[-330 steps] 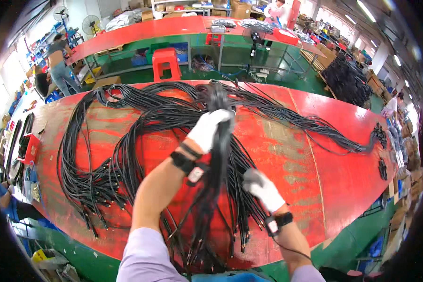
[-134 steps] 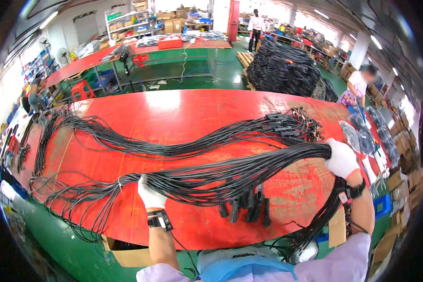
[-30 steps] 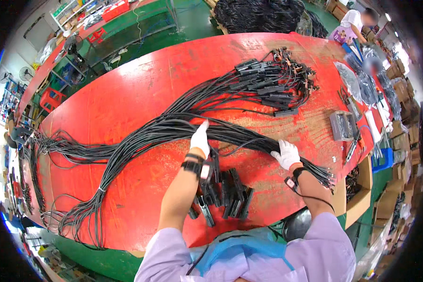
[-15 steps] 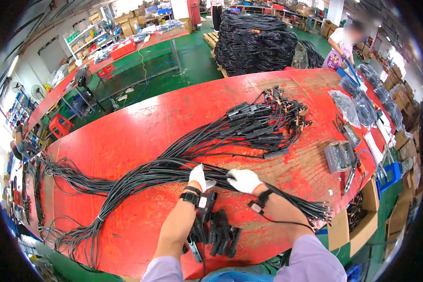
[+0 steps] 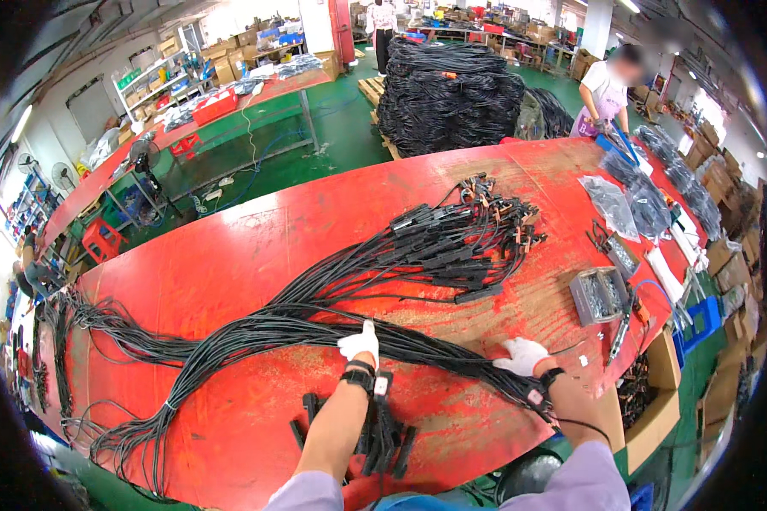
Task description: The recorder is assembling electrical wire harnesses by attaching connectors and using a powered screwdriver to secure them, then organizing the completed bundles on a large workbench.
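A thick bundle of black cables (image 5: 256, 329) stretches across the red table in front of me. My left hand (image 5: 360, 342), in a white glove, is on the bundle near its middle, fingers curled at the cables and thumb sticking up. Farther right, my right hand (image 5: 521, 356), also gloved, is wrapped over the bundle close to its right end. My right wrist and forearm partly hide the cable ends there. Behind the bundle lies a second sheaf of cables, with black housings (image 5: 439, 247) and copper-coloured clips (image 5: 520, 223) at its end.
Black plastic parts (image 5: 387, 439) lie by my left forearm. A grey box of small metal parts (image 5: 598, 298) stands at the right, near an open carton (image 5: 661, 400). Clear bags (image 5: 609, 204) lie farther back. Another person (image 5: 603, 102) works at the table's far right.
My right hand has slid right along the bundle toward its end. My left hand stays near the middle. The view has shifted slightly.
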{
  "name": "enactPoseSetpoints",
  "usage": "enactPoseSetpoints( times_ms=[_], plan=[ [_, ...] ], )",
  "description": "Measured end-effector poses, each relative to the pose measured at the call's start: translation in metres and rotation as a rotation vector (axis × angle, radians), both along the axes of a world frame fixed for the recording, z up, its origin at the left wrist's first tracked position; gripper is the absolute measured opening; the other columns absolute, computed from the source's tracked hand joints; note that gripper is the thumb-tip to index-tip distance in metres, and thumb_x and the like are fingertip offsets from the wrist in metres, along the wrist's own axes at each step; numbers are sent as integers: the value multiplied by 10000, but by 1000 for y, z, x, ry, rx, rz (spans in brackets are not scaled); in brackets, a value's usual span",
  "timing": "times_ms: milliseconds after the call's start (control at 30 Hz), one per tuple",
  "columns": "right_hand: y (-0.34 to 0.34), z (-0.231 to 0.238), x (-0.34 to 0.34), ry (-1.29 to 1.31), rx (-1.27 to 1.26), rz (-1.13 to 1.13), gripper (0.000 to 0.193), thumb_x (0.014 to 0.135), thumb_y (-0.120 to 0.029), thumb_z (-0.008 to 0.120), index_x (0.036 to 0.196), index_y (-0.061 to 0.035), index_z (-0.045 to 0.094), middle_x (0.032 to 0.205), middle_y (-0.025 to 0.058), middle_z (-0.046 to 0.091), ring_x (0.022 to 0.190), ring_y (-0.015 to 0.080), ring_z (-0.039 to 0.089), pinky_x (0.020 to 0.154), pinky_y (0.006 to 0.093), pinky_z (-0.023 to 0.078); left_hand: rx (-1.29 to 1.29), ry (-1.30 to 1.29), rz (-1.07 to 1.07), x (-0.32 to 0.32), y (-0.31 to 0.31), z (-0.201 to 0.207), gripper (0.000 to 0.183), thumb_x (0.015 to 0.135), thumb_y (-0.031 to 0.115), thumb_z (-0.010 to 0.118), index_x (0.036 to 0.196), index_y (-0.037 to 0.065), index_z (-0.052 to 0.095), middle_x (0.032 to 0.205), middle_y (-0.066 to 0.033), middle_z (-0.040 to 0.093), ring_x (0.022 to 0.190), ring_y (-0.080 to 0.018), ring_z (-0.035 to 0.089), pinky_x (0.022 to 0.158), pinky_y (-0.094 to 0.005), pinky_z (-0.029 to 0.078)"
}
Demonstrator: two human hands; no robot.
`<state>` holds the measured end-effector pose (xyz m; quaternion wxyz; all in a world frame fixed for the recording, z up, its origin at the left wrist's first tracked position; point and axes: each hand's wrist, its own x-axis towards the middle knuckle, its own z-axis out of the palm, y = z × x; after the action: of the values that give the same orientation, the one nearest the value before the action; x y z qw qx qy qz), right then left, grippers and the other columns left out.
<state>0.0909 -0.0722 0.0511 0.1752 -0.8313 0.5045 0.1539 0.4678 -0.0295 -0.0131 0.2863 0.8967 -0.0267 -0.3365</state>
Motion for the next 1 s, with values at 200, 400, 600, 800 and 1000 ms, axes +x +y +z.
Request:
enactPoseSetpoints(
  times_ms=[200,400,600,800,1000],
  plan=[
    [31,-19,34,-114,28,-44,766,773,-692,640,1157,-30,613,1135,237,624,1053,400,612,919,476,498,-376,101,-325,-8,12,-53,260,952,213,519,1018,26,687,1044,-225,694,1022,-391,651,891,-427,518],
    [28,-19,64,-136,163,-169,797,656,-564,785,1198,-23,566,1047,240,670,1015,376,659,896,466,522,-717,-108,-822,-63,5,-129,249,940,248,604,1006,18,671,929,-113,683,868,-228,650,660,-404,549],
    [50,-17,-4,-245,300,-378,782,648,-557,798,1164,-12,578,1084,253,676,1030,397,663,887,445,521,-508,319,-341,-186,-12,-39,640,824,413,724,1156,-106,549,1110,-267,681,1023,-371,670,886,-400,520],
    [77,-9,27,-306,8,-653,685,744,-479,768,1144,21,526,1038,260,663,1006,427,645,868,483,514,-250,-233,-936,-183,-60,-43,602,978,483,375,924,-4,725,943,-202,733,950,-413,682,859,-453,485],
    [68,-49,30,-60,-341,-435,634,767,-469,755,1127,-3,523,990,208,621,927,387,633,791,493,518,-229,17,-1213,-138,-56,7,512,905,478,508,1163,72,683,1198,-230,641,1137,-388,611,970,-458,476]
  ],
)
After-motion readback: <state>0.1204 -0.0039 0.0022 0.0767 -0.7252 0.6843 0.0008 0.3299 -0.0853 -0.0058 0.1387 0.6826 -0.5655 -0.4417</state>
